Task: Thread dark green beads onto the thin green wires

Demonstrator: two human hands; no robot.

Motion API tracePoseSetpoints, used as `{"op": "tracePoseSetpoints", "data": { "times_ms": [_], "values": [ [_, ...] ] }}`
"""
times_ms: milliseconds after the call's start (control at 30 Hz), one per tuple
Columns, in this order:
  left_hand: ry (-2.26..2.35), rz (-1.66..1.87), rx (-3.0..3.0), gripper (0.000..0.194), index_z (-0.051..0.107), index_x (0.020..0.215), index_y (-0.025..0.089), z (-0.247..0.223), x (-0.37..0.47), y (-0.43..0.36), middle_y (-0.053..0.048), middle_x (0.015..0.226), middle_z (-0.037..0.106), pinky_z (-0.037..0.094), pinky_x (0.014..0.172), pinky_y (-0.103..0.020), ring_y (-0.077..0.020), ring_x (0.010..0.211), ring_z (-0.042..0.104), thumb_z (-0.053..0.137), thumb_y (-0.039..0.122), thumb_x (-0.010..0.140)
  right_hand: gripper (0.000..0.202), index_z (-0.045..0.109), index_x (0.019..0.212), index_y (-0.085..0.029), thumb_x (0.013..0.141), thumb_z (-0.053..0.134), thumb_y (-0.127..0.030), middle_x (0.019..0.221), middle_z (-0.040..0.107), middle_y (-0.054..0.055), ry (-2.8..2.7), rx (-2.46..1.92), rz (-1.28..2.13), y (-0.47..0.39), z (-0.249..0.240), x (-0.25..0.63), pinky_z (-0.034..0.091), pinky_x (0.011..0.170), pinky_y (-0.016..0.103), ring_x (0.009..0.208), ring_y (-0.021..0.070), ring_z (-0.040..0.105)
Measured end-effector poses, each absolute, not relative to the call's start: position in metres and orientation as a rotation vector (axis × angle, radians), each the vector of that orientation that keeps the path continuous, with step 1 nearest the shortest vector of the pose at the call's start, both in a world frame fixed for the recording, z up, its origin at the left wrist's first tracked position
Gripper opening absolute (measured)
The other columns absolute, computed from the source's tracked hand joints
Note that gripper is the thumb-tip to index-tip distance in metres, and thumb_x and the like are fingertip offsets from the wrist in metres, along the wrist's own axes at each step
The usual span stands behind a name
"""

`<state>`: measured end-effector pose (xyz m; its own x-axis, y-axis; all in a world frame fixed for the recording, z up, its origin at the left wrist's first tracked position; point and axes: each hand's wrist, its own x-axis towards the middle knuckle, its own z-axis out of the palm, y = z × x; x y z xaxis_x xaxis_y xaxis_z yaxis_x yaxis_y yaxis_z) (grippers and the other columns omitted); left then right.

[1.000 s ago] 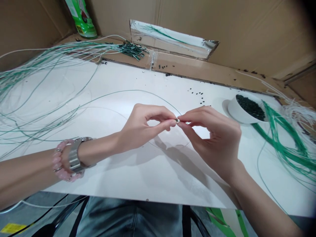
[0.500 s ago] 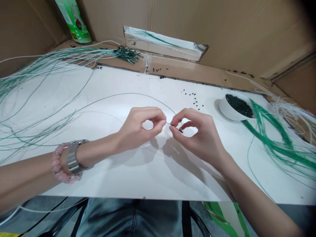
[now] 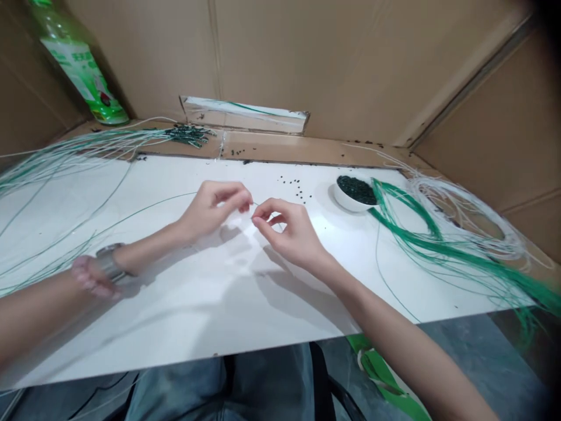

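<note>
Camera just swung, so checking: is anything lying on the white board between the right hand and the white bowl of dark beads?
Only a few loose dark beads lie scattered on the white board between the right hand and the white bowl. The green strands lie on the bowl's far side.

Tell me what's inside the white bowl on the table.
The white bowl is filled with small dark green beads. Anything beneath the top layer is covered.
</note>
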<state>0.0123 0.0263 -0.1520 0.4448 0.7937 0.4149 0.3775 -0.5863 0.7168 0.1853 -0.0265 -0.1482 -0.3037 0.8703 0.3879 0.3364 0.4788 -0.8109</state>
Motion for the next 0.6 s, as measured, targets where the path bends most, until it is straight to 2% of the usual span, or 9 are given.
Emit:
{"op": "tracePoseSetpoints", "data": {
  "times_ms": [67, 133, 233, 400, 600],
  "values": [
    [1.071, 0.983, 2.253, 0.031, 0.062, 0.074, 0.015, -0.149, 0.026, 0.057, -0.005, 0.071, 0.065, 0.045, 0.065, -0.024, -0.0154, 0.069, 0.059, 0.041, 0.034, 0.086, 0.006, 0.058, 0.074, -0.017, 0.077, 0.053, -0.017, 0.075, 0.063, 0.0, -1.86, -0.954, 0.784, -0.028, -0.148, 0.185, 0.049, 0.066, 0.024, 0.071, 0.0106, 0.056],
    [1.1, 0.836, 2.397, 0.025, 0.065, 0.088, 0.013, -0.148, 0.045, 0.086, -0.008, 0.086, 0.068, 0.046, 0.069, -0.026, -0.0171, 0.076, 0.06, 0.045, 0.028, 0.083, 0.005, 0.057, 0.071, -0.017, 0.074, 0.053, -0.014, 0.073, 0.063, 0.0, -1.893, -0.873, 0.812, -0.03, -0.148, 0.184, 0.049, 0.065, 0.023, 0.07, 0.0104, 0.056],
    [1.091, 0.651, 2.592, 0.025, 0.067, 0.095, 0.014, -0.152, 0.072, 0.114, -0.011, 0.098, 0.067, 0.044, 0.077, -0.03, -0.0213, 0.086, 0.06, 0.051, 0.022, 0.079, 0.007, 0.056, 0.068, -0.018, 0.072, 0.054, -0.012, 0.07, 0.062, -0.001, -1.945, -0.736, 0.86, -0.033, -0.148, 0.184, 0.048, 0.064, 0.022, 0.069, 0.01, 0.056],
    [1.098, 0.476, 2.728, 0.025, 0.07, 0.09, 0.016, -0.159, 0.094, 0.125, -0.011, 0.102, 0.067, 0.042, 0.075, -0.032, -0.0245, 0.089, 0.061, 0.047, 0.022, 0.082, 0.006, 0.055, 0.071, -0.017, 0.074, 0.054, -0.013, 0.07, 0.062, -0.001, -1.929, -0.66, 0.873, -0.034, -0.147, 0.186, 0.046, 0.066, 0.021, 0.069, 0.0094, 0.055],
    [1.088, 0.508, 2.696, 0.026, 0.071, 0.082, 0.016, -0.164, 0.099, 0.127, -0.01, 0.097, 0.069, 0.04, 0.074, -0.032, -0.0232, 0.085, 0.06, 0.046, 0.021, 0.082, 0.006, 0.055, 0.07, -0.017, 0.073, 0.055, -0.012, 0.069, 0.061, -0.002, -1.909, -0.65, 0.894, -0.034, -0.149, 0.186, 0.045, 0.065, 0.02, 0.067, 0.0083, 0.054]
  ]
}}
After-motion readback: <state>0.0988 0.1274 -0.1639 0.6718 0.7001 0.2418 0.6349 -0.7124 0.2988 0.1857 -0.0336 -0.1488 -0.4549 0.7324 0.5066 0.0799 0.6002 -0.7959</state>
